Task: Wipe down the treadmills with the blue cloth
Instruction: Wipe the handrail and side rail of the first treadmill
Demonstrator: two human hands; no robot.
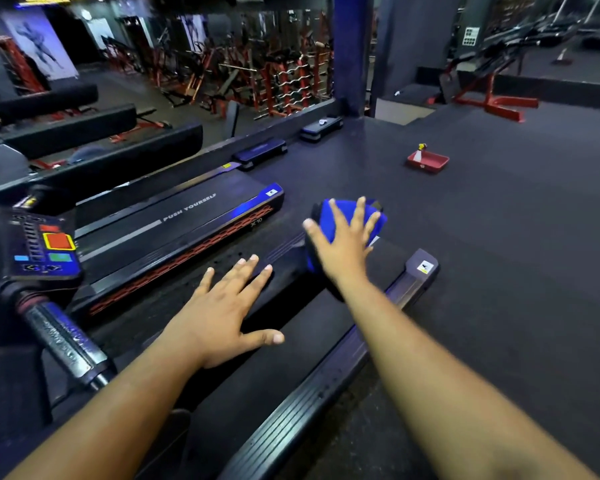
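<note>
Two treadmills fill my view, and I am leaning over the nearer treadmill (281, 344), whose dark belt runs away from me under both forearms. Beyond my left hand lies the second treadmill (187, 216), its deck printed with white lettering and edged by a red patterned strip. Off to the left of that hand I see a console (45, 247) with orange, green and blue buttons, and below it a worn metal handlebar (63, 337). My left hand (222, 313) is open, fingers spread and palm flat on the belt, gripping nothing. My right hand (343, 240) is likewise spread wide with nothing clenched, palm pressed down on the blue cloth (347, 216), which sits bunched under it at the far end of the belt, near the rear cover. Just right of this hand is the grey end cap (421, 265) of the side rail with a small warning sticker. Well beyond the right hand, on the dark floor, stands a red tray (428, 161) holding a small spray bottle (419, 152).
</note>
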